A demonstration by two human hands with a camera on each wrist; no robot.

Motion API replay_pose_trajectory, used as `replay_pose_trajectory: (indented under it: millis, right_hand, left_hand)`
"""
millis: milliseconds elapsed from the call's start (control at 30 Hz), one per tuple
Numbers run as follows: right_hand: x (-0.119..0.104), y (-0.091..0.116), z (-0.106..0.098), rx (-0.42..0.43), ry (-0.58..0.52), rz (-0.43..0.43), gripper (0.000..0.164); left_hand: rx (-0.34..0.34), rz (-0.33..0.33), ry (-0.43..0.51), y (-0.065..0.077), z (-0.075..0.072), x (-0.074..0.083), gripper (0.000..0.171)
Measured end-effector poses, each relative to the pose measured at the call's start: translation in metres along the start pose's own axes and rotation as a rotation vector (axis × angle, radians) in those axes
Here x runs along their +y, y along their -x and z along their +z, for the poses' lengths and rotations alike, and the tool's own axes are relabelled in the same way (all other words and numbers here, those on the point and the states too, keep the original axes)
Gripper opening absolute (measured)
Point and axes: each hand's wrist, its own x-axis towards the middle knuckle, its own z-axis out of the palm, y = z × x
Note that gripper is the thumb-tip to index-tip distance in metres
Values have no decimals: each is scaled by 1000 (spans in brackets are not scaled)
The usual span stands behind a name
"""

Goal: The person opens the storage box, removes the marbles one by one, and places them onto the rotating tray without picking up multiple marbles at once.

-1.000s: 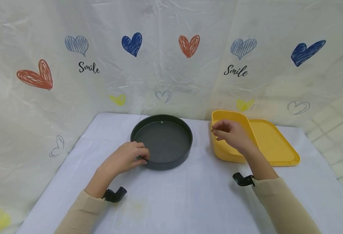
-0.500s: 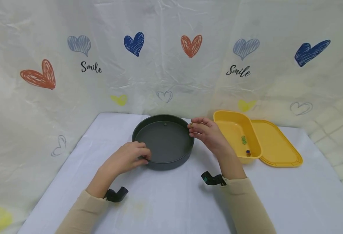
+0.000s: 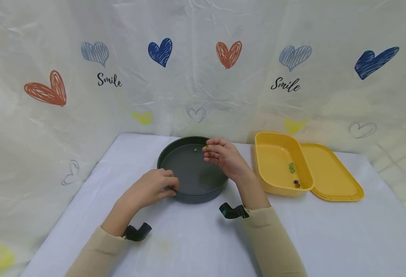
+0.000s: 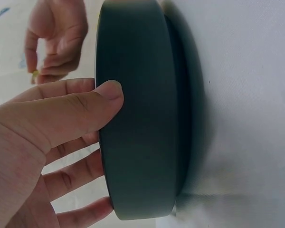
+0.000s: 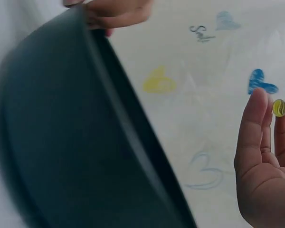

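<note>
A dark round cake pan (image 3: 196, 177) stands on the cloth with a small greenish marble (image 3: 195, 150) inside near its far wall. My left hand (image 3: 154, 186) grips the near-left rim, the thumb (image 4: 109, 95) flat against the outer wall and the fingers over the inner side. Above the right part of the pan, my right hand (image 3: 225, 157) pinches a yellow swirled marble (image 5: 279, 108) between thumb and fingertips. In the yellow box (image 3: 268, 165) to the right lie green marbles (image 3: 292, 167), with a blue marble (image 3: 296, 182) and a brownish one near its front end.
A yellow lid (image 3: 334, 173) lies flat on the white cloth (image 3: 189, 238), partly under the box's right side. Behind the table hangs a pale sheet (image 3: 196, 88) printed with hearts.
My right hand has moved left from over the yellow box to above the pan, carrying the yellow marble. The marble in the pan has shifted slightly. My left hand keeps its grip on the rim.
</note>
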Motion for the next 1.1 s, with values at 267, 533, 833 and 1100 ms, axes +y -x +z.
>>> replay_pose_trajectory:
  millis: [267,533,833,1100]
  right_hand:
    - [24,-4,1,3,119,38,7]
    - [38,-7,3,-3,249,66,9]
    - [44,-7,7,-66,432,71,20]
    - [49,-5,10,-116,630,86,26]
  left_hand:
    - [1,-9,-8,2,-1,3,20]
    - [7,0,-2,0,-1,3,20]
    - [2,-5,-7,-1,-1,1,19]
    - [4,-1,-12,0,0,1,19]
